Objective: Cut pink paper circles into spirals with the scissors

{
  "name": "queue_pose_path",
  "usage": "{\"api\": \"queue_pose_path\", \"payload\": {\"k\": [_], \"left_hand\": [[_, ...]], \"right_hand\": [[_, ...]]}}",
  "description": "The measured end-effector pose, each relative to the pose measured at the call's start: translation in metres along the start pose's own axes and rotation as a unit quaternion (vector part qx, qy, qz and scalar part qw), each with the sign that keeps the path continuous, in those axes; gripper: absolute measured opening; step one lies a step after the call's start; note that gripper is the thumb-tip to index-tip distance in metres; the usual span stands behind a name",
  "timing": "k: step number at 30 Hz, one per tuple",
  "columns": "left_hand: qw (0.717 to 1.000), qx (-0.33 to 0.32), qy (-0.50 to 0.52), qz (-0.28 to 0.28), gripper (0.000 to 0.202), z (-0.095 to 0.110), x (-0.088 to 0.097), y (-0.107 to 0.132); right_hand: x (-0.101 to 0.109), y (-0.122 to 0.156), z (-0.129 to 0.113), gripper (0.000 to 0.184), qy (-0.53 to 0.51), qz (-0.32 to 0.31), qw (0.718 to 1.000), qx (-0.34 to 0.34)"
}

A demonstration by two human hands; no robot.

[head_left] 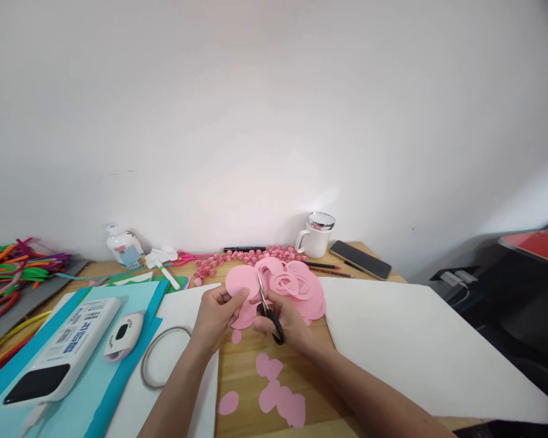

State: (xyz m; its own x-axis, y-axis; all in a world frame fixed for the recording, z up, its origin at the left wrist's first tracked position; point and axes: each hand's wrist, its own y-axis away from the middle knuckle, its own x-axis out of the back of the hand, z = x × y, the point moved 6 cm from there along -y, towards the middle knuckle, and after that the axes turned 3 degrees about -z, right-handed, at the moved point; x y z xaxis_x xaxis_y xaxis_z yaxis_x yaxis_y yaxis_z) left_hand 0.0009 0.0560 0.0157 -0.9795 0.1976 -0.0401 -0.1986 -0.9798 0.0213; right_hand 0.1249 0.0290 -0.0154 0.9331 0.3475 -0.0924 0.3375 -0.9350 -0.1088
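My left hand pinches a round pink paper disc by its lower edge. In my right hand is a pair of scissors with black handles, its metal blades pointing up beside the disc's right edge. Whether the blades touch the paper I cannot tell. Just behind both hands lies a heap of pink paper rings and spirals. Several small pink paper pieces are scattered on the wooden table between my forearms. Rolled pink paper rosebuds sit in a cluster by the wall.
At the back stand a white mug and a white bottle, with a phone to the right. White boards lie on both sides. On the left are a power bank, a tape roll and colourful pipe cleaners.
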Motion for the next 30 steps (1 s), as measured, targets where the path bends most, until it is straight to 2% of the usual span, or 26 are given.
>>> {"api": "queue_pose_path", "payload": {"k": [6,13,21,30], "left_hand": [[1.000,-0.002,0.009,0.005,0.036,0.000,0.001,-0.001],[1.000,-0.012,0.003,0.028,0.036,-0.001,0.001,0.000],[1.000,-0.004,-0.018,-0.017,0.035,0.001,-0.002,0.001],[1.000,0.000,-0.004,-0.005,0.033,0.002,0.000,0.001]], "right_hand": [[0.000,0.001,0.002,0.028,0.013,0.011,1.000,-0.025],[-0.005,0.000,0.009,0.034,0.005,0.005,0.999,-0.045],[-0.002,-0.001,-0.010,0.041,-0.020,-0.022,0.999,0.034],[0.002,0.000,0.005,0.036,0.016,0.001,1.000,-0.018]]}}
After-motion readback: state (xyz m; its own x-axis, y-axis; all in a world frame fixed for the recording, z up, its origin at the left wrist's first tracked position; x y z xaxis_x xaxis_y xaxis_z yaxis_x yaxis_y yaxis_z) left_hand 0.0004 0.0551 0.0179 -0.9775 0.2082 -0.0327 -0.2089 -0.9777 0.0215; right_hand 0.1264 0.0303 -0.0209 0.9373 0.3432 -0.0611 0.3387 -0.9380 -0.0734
